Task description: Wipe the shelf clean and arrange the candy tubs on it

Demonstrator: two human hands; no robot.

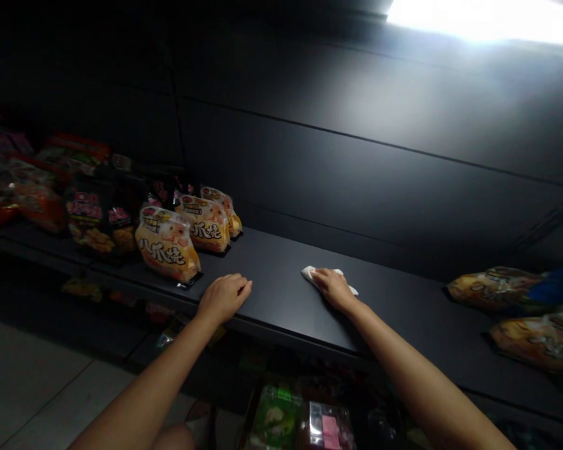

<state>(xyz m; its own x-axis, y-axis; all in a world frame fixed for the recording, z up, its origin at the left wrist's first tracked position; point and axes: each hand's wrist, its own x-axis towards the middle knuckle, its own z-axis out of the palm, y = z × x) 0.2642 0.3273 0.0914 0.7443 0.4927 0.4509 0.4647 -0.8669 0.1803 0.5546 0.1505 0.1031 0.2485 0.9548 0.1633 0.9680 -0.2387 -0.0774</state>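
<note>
On the dark shelf (274, 265), my right hand (332, 289) presses down on a folded white cloth (308, 272), whose edges stick out around the fingers. My left hand (224, 299) rests at the shelf's front edge with its fingers curled in, and nothing shows in it. Just left of that hand stands a yellow snack bag (166, 245) with large dark lettering. Behind it are two more bags of the same kind, one yellow bag (205, 224) in the middle and another (228, 211) farthest back.
Black snack bags (94, 215) and orange-red packages (40, 194) line the shelf at left. Two yellow bags (497, 287) lie at the right end. Below are clear packs, one green (276, 419). A dark panel (309, 169) backs the shelf; a bright lamp (488, 19) shines above.
</note>
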